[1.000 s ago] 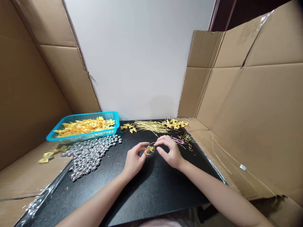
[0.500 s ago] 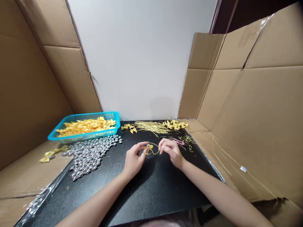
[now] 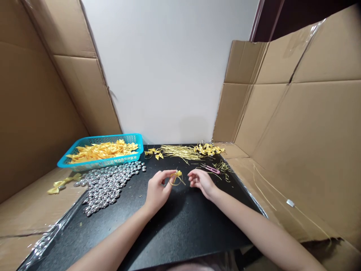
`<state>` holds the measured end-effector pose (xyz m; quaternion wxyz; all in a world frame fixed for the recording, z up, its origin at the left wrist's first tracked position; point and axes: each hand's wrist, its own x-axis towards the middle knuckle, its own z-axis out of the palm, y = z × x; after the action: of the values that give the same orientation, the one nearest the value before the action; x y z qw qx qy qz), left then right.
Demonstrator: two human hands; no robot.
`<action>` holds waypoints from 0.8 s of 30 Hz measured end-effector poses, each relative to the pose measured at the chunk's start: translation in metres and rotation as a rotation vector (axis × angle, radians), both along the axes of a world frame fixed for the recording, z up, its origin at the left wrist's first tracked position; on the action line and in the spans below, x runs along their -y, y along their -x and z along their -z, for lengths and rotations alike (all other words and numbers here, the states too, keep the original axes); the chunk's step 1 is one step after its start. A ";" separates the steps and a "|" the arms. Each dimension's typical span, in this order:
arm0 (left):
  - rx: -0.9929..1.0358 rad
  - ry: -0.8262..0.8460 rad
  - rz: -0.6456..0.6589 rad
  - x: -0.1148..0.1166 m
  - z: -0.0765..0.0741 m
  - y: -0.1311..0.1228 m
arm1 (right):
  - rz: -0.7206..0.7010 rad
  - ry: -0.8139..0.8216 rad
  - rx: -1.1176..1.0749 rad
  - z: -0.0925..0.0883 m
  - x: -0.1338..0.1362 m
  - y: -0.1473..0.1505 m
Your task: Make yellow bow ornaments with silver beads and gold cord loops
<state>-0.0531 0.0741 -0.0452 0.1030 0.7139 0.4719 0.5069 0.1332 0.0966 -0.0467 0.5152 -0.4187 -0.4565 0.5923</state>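
1. Since half a second earlier, the right hand [image 3: 203, 182] had let go of the gold cord and drawn a little to the right, so a gap stood between its fingertips and the small yellow bow [image 3: 177, 174].
2. The left hand [image 3: 156, 191] pinched the bow between thumb and forefinger, held just above the black tabletop [image 3: 180, 226]; the bow's cord loop [image 3: 174, 182] hung down below those fingertips.
3. The right hand's fingers were loosely curled and released, holding nothing (palm turned inward toward the bow).
4. From the right fingertips the bow lay straight to the left and about level; its loop ran roughly down and to the right, so the left hand was the nearer one, touching it.
5. Just beyond the right fingers lay pink snips [image 3: 210, 168]; left of the left hand spread silver beads [image 3: 108, 182].
6. Farther off were cut gold cords [image 3: 180, 151], finished bows [image 3: 209, 148] and a blue basket [image 3: 84, 163] of yellow ribbon.
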 end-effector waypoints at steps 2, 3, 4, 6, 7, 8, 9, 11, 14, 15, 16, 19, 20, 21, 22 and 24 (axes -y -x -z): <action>-0.023 -0.048 0.021 0.002 -0.003 0.001 | -0.139 0.064 -0.012 -0.004 0.007 0.005; -0.039 -0.079 0.032 0.003 -0.004 0.001 | -0.191 0.076 -0.027 -0.006 0.010 0.007; -0.054 -0.112 0.038 0.003 -0.005 0.002 | -0.224 0.078 -0.045 -0.009 0.012 0.009; -0.078 -0.165 0.027 0.003 -0.007 0.002 | -0.229 0.055 -0.080 -0.013 0.015 0.010; -0.081 -0.177 0.010 0.003 -0.007 0.002 | -0.204 0.030 -0.094 -0.016 0.015 0.009; -0.083 -0.180 -0.009 0.002 -0.007 0.002 | -0.168 -0.001 -0.106 -0.018 0.016 0.008; -0.086 -0.173 -0.023 0.002 -0.007 0.002 | -0.128 -0.033 -0.117 -0.020 0.016 0.007; -0.091 -0.149 -0.034 0.001 -0.006 0.002 | -0.070 -0.113 -0.107 -0.026 0.019 0.004; -0.096 -0.118 -0.024 0.001 -0.005 0.000 | -0.109 -0.344 0.053 -0.035 0.030 0.002; -0.094 -0.113 -0.020 0.002 -0.005 0.000 | -0.174 -0.456 0.135 -0.038 0.035 0.003; -0.091 -0.106 -0.018 0.002 -0.005 -0.001 | -0.261 -0.573 0.213 -0.041 0.040 0.003; -0.058 -0.079 -0.034 0.002 -0.006 0.000 | -0.483 -0.810 0.380 -0.043 0.051 0.003; -0.032 -0.066 -0.048 0.002 -0.006 0.001 | -0.475 -0.874 0.421 -0.042 0.053 0.003; -0.006 -0.054 -0.065 0.001 -0.007 0.002 | -0.427 -0.941 0.457 -0.039 0.054 0.003; 0.021 -0.045 -0.083 0.000 -0.007 0.003 | -0.361 -1.013 0.486 -0.036 0.055 0.002; 0.059 -0.041 -0.115 -0.003 -0.008 0.005 | -0.238 -1.137 0.506 -0.030 0.056 0.000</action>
<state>-0.0580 0.0769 -0.0374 0.0732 0.6723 0.4984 0.5424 0.1328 0.0407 -0.0166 0.4639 -0.1530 -0.8510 0.1930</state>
